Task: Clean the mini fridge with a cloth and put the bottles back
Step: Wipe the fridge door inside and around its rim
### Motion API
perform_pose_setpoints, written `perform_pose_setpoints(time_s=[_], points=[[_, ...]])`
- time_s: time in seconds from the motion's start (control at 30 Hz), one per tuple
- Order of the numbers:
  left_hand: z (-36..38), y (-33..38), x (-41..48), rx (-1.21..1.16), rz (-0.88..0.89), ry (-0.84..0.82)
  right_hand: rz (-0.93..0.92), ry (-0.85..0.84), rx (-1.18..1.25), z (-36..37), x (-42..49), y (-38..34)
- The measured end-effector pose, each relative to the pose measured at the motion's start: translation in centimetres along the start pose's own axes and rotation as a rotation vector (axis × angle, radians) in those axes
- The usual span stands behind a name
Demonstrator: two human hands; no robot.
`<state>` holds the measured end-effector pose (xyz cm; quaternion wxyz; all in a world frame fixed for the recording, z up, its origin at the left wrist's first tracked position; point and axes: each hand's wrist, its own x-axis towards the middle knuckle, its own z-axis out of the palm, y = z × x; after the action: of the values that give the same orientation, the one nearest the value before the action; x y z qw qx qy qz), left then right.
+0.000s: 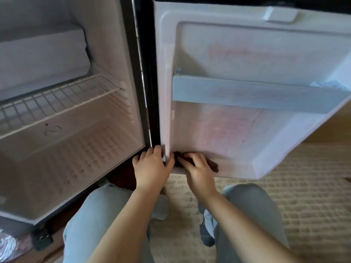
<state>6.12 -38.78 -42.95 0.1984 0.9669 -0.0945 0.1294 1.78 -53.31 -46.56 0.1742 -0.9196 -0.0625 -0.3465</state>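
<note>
The white mini fridge stands open with no bottles inside, and its door is swung out to the right. My left hand grips the hinge-side bottom corner of the door. Just to its right, my right hand presses a dark brown cloth against the door's bottom inner ledge, fingers curled over the cloth. No bottles are in view.
A white wire shelf crosses the fridge interior under a freezer box. A pale blue door rail spans the door. My knees in light jeans rest on beige carpet. A crinkled plastic item lies at the bottom left.
</note>
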Motion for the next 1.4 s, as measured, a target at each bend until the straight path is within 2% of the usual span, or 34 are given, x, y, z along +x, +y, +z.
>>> perform_pose_setpoints(time_s=[0.1, 0.17, 0.23, 0.33, 0.4, 0.47, 0.5, 0.63, 0.73, 0.8, 0.97, 1.03, 1.1, 1.23, 1.33, 1.4], points=[[0.4, 0.3, -0.1, -0.019, -0.024, -0.017, 0.077, -0.077, 0.027, 0.1, -0.8, 0.5], [0.4, 0.5, -0.1, -0.026, -0.025, -0.022, 0.028, -0.025, 0.04, -1.6, 1.3, 0.5], [0.3, 0.6, -0.1, -0.03, -0.02, -0.007, -0.056, 0.16, 0.033, -4.5, 4.6, 0.2], [0.4, 0.5, 0.0, -0.027, -0.035, -0.031, -0.082, 0.462, 0.008, -9.1, 9.3, 0.1], [0.4, 0.6, -0.1, -0.016, -0.04, -0.043, -0.08, 0.554, -0.024, -10.0, 10.3, 0.6], [0.3, 0.8, -0.1, -0.023, -0.045, -0.039, -0.076, 0.51, -0.041, -8.6, 8.7, 0.9], [0.3, 0.8, -0.1, -0.026, -0.048, -0.039, -0.075, 0.43, -0.058, -7.2, 7.0, 1.4], [0.3, 0.9, 0.0, -0.029, -0.037, -0.041, 0.08, -0.017, -0.053, -2.0, -0.6, 3.3], [0.2, 0.8, 0.0, -0.057, -0.015, -0.016, 0.117, -0.086, -0.011, -2.4, -0.7, 3.4], [0.1, 0.7, -0.1, -0.077, 0.007, 0.003, 0.063, 0.005, 0.002, -4.4, 1.4, 2.8], [0.1, 0.4, 0.0, -0.113, 0.043, 0.018, 0.043, 0.513, -0.022, -11.4, 7.9, 2.3], [0.1, 0.4, 0.0, -0.122, 0.048, 0.015, 0.06, 0.604, -0.038, -11.9, 8.4, 2.6], [0.1, 0.3, 0.1, -0.129, 0.05, 0.017, 0.062, 0.524, -0.047, -9.7, 6.4, 3.2], [0.0, 0.5, 0.1, -0.113, 0.053, 0.017, 0.242, 0.085, -0.013, -4.0, -1.8, 4.4], [-0.1, 0.3, 0.2, -0.119, 0.055, 0.017, 0.285, 0.003, 0.009, -3.8, -2.4, 4.4], [-0.3, 0.3, 0.1, -0.138, 0.063, 0.0, 0.232, 0.06, -0.009, -5.7, -0.7, 3.9]])
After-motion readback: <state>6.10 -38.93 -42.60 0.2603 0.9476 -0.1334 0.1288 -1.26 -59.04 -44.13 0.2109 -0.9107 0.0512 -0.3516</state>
